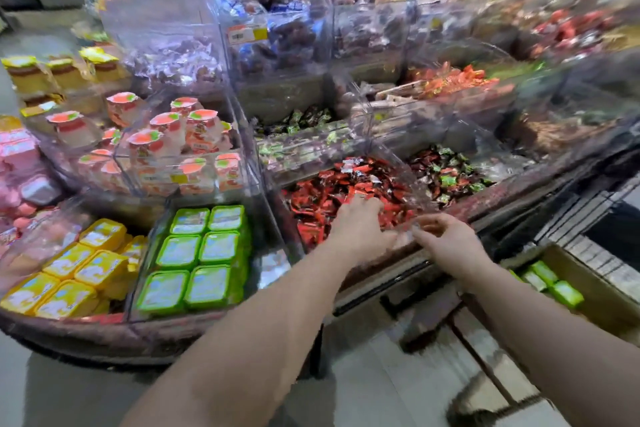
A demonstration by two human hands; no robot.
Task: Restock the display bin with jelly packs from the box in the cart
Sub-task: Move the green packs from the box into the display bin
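Observation:
Green jelly packs [199, 255] lie stacked in a clear display bin [277, 263] at the lower left of the stand. More green jelly packs [554, 286] sit in a cardboard box [602, 291] in the cart at the right. My left hand [356, 222] reaches over the front of the neighbouring clear bin of red candies [346, 184]; its fingers curl down among the wrappers, and blur hides whether it holds anything. Just to its right, my right hand [446, 241] pinches that bin's clear plastic front rim [410, 230]. Neither hand holds a jelly pack.
Yellow jelly packs [76, 274] fill the bin left of the green ones. Peach cups [180, 142] sit above them. Several more clear bins of wrapped sweets rise behind. The cart's dark frame [485, 374] stands at the lower right on a pale floor.

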